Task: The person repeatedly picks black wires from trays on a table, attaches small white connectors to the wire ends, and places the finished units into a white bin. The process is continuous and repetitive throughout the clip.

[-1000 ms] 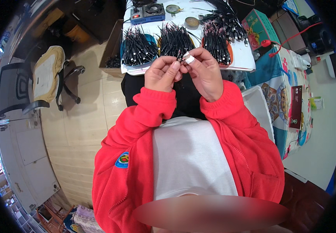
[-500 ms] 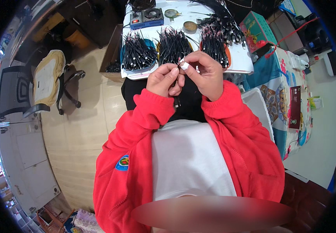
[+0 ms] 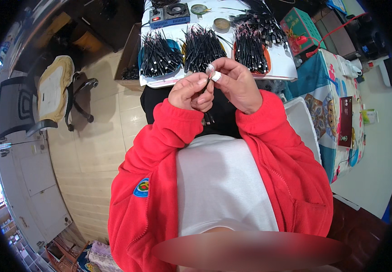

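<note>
My left hand (image 3: 188, 92) is closed in a pinch on a thin black cable (image 3: 209, 119), whose connector end dangles below the fingers. Against it, fingertips almost touching, is my right hand (image 3: 238, 88), pinching the cable's upper end. White wraps cover its thumb and index fingertip. What exactly sits between those fingertips is too small to make out. Just beyond my hands lie three bundles of short black cables: one in a blue tray (image 3: 177, 45), one in a yellow tray, one in an orange tray (image 3: 268, 59).
The white table (image 3: 225, 11) also bears a blue soldering or heating unit (image 3: 169, 18), two small round tins and a looser cable pile (image 3: 268, 28). A cardboard box (image 3: 129, 68) stands left of it, a white bin (image 3: 302, 120) at right. An office chair (image 3: 53, 93) is farther left.
The right fingertips have shifted slightly upward at the cable's end. Both hands keep their pinch, and the view has moved a little.
</note>
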Motion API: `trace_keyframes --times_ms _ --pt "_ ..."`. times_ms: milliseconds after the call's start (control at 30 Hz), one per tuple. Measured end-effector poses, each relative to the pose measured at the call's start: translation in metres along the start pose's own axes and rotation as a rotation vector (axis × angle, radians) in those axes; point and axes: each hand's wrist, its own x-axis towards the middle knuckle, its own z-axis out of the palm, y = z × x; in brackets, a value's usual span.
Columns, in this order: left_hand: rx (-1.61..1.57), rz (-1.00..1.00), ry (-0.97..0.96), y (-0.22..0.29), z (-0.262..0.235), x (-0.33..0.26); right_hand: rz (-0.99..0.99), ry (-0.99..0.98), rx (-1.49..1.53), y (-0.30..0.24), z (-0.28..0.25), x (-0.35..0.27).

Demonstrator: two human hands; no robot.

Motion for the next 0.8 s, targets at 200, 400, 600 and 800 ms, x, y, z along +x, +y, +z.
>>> trace_keyframes --times_ms 200,400,600,800 --pt "0.094 -0.019 -0.013 0.003 0.000 -0.001 -0.129 -0.003 -0.220 -0.002 -0.003 -0.003" --pt "0.290 0.228 0.104 -0.012 0.001 0.000 0.061 -0.016 0.253 0.002 0.005 -0.005" --pt "0.855 0.395 0.046 -0.010 0.003 -0.005 0.165 -0.063 0.215 -0.006 -0.011 -0.008" --pt "0.970 0.223 0.022 -0.013 -0.001 0.013 0.362 -0.194 0.643 0.010 -0.035 -0.015"
